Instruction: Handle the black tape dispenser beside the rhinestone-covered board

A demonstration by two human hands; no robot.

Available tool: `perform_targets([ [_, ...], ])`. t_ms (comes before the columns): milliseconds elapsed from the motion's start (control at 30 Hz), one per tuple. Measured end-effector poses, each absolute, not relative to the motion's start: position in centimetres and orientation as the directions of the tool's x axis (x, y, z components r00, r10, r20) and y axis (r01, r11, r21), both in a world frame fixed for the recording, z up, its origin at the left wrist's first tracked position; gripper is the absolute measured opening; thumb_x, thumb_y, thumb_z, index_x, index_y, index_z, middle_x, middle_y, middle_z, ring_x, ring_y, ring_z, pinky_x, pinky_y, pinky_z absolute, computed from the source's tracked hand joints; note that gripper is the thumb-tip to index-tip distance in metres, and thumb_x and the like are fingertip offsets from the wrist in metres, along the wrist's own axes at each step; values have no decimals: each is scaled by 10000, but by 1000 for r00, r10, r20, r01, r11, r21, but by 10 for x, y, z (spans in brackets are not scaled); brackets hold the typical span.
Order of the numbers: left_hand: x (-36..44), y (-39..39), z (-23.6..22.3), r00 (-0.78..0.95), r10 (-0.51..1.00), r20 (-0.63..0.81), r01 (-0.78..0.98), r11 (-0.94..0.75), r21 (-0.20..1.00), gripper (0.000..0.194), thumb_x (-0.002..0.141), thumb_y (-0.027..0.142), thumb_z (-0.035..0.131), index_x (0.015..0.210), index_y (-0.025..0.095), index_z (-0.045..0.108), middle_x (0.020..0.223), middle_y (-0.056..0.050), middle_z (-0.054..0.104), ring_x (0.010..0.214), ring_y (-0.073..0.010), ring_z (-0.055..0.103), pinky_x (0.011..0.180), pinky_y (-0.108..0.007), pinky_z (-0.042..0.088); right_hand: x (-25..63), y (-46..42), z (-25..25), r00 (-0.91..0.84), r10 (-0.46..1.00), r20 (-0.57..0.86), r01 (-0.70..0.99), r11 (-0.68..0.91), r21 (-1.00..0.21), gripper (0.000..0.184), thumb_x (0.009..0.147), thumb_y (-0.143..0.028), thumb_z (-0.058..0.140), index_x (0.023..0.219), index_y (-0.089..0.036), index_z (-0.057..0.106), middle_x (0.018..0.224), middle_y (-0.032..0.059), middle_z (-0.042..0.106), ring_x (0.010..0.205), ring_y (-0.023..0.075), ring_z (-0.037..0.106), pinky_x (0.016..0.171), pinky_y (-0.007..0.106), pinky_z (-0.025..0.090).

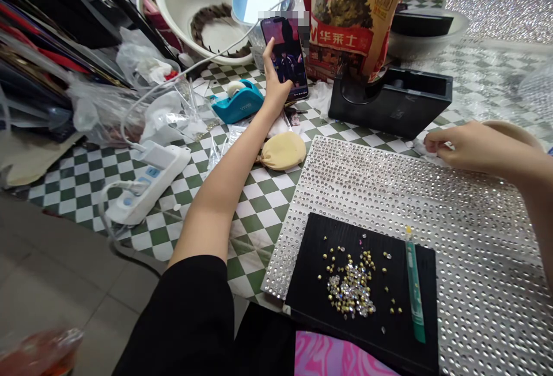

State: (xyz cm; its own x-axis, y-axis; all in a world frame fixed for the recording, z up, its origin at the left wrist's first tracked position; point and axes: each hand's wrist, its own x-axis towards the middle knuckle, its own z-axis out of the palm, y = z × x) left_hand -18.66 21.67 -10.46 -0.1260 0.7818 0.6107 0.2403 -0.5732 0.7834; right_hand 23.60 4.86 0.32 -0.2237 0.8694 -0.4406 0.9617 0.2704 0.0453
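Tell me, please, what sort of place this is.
Probably a craft workspace, at home or in a small workshop: loose rhinestones and a green pen-shaped tool lie on a black board, which rests on a rhinestone-studded sheet.

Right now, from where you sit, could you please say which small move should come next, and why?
I would probably draw the left hand back from the lit rectangular phone towards the flat black rectangular board: that hand is at the screen, while loose gold-and-clear faceted stones and a slim green pen-shaped tool lie untouched on the board.
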Motion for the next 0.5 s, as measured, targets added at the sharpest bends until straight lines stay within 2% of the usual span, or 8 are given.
perform_targets([
  [133, -194, 226, -113, -77, 733, 676, 258, -640, 724, 941, 598, 281, 693, 1480, 348, 373, 1598, 59, 346, 1569, -263, 140, 1341, -308, 101, 237, 49, 2, -230, 868, -440, 959, 280, 51, 201, 874, -61, 494, 843, -210, 625, 763, -6, 650, 653, 162, 560, 617, 318, 389],
  [233, -197, 230, -118, -73, 685, 725, 316, -674, 668, 957, 613, 278, 677, 1517, 299, 364, 1601, 11, 363, 1555, -259, 207, 1335, -312, 165, 237, 49, 3, -226, 866, -445, 959, 277, 53, 202, 878, -57, 495, 845, -207, 626, 758, -6, 649, 649, 160, 558, 616, 318, 383],
  [367, -198, 232, -119, -93, 727, 681, 356, -614, 704, 999, 565, 299, 675, 1517, 362, 376, 1620, 41, 359, 1577, -264, 191, 1348, -304, 175, 235, 49, 4, -216, 867, -449, 960, 273, 65, 209, 889, -49, 492, 845, -204, 626, 740, -10, 644, 638, 156, 560, 619, 319, 379],
  [500, -195, 229, -114, -97, 758, 645, 295, -597, 746, 1016, 519, 282, 655, 1489, 390, 373, 1627, 72, 337, 1586, -254, 152, 1358, -305, 132, 235, 48, 4, -219, 869, -444, 960, 273, 59, 209, 883, -44, 499, 841, -201, 632, 741, -9, 648, 642, 157, 565, 628, 320, 379],
])
